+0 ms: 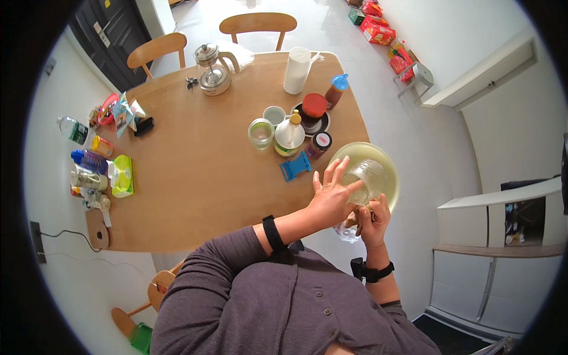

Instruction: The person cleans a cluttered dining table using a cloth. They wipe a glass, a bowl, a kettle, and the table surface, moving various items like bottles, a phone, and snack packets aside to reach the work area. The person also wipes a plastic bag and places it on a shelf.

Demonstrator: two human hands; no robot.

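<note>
A ribbed clear glass jar (366,179) is tilted over a pale yellow basin (390,166) at the table's right corner. My right hand (375,222) has its bent fingers at the jar's lower rim and seems to grip it there. Across the jar's near end reaches the index finger of my left hand (330,195); its other fingers are spread, and its thumb lies by my right fingers. Whether the left thumb and index pinch the jar is hidden. A brown thing (352,219) shows beside my right fingers, too covered to name. Below it is crumpled clear plastic (348,233).
Left of the basin stand a purple-brown jar (317,145), a white bottle (289,135), a drinking glass (261,133) and a blue plastic piece (295,166). Farther back are a paper towel roll (297,73) and a glass kettle (213,73). A wipes pack (120,176) lies far left.
</note>
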